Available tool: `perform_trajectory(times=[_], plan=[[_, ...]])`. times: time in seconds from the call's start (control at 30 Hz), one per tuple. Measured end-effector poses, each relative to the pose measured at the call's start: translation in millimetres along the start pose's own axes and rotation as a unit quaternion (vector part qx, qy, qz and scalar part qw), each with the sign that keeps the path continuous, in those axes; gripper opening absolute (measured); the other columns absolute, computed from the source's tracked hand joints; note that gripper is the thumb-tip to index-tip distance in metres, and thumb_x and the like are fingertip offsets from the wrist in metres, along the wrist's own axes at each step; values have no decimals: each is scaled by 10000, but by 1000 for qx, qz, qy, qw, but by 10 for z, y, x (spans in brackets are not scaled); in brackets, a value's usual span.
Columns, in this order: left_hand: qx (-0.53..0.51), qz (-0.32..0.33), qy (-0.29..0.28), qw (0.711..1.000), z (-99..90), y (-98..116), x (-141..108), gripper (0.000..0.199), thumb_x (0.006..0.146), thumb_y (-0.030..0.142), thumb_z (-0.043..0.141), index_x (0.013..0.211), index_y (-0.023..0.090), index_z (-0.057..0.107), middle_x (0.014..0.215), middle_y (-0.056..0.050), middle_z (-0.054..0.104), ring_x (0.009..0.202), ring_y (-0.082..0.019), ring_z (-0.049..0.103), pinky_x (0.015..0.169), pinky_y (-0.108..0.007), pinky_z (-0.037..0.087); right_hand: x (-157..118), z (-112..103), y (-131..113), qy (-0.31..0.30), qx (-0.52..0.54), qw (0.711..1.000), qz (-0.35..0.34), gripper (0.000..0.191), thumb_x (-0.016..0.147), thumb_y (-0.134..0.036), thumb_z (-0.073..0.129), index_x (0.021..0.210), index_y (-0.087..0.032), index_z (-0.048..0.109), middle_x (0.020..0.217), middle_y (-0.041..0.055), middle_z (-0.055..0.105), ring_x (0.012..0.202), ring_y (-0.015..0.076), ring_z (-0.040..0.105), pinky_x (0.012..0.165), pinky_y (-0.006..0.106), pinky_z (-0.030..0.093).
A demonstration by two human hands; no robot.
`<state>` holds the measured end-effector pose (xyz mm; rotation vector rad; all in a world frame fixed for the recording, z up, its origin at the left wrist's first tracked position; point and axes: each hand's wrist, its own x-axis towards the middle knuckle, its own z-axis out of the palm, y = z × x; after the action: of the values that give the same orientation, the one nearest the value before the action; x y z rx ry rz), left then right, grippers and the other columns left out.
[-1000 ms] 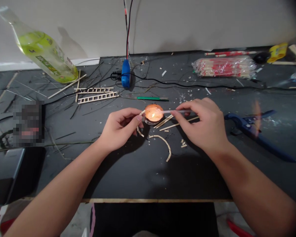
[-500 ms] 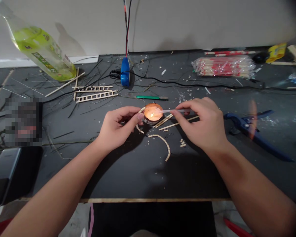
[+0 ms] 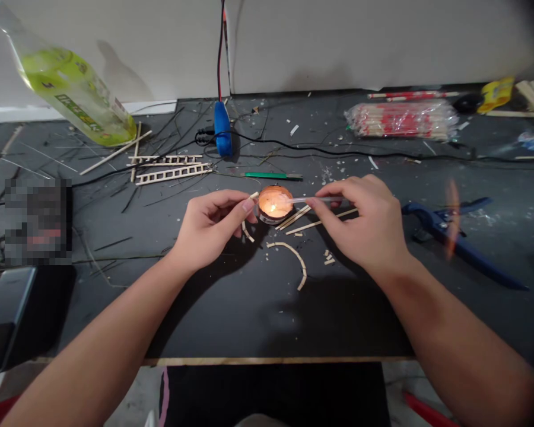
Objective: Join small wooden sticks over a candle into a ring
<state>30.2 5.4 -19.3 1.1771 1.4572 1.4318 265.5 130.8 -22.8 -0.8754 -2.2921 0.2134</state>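
- Left hand [image 3: 213, 228]: fingers pinched on a small wooden stick [image 3: 254, 194], just beside the lit candle [image 3: 273, 204].
- Right hand [image 3: 360, 224]: narrow pinch on a clear plastic rod [image 3: 305, 200], its tip over the flame [image 3: 272, 208].

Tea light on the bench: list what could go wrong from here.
The right hand pinches a thin translucent stick over the lit tea light, so the stick might soften, drip or catch, and those fingers are close to the heat.

Loose wooden sticks lie right beside the tea light and could scorch.

The left hand holds a small wooden piece at the flame's edge, which risks singed fingertips.
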Motion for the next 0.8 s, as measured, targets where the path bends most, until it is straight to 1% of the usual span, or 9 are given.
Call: perform_trajectory(times=[0.13, 0.63, 0.8], plan=[[-20, -8, -1, 1000, -16, -18, 11, 233, 949, 371, 744, 1002, 152, 803, 771, -53, 751, 551, -78, 572, 528, -194, 512, 0, -2, -2, 0, -1, 1000, 1, 109, 919, -321, 755, 906, -229, 698, 781, 22, 703, 750, 210, 564, 744, 389, 440], [-20, -14, -15, 1000, -10, -36, 9, 212, 967, 337, 715, 995, 147, 805, 765, -52, 748, 570, -82, 587, 549, -187, 526, -4, -4, -14, -2, -2, 1000, 3, 116, 923, -327, 753, 901, -226, 699, 778, 20, 701, 756, 210, 563, 752, 395, 443], [-13, 0, -20, 1000, -2, -25, 11, 206, 968, 333, 714, 993, 153, 811, 770, -48, 747, 555, -77, 581, 526, -182, 522, 0, -6, -8, -3, -3, 1000, 3, 109, 924, -322, 748, 904, -226, 701, 775, 20, 697, 752, 208, 564, 750, 389, 443]])
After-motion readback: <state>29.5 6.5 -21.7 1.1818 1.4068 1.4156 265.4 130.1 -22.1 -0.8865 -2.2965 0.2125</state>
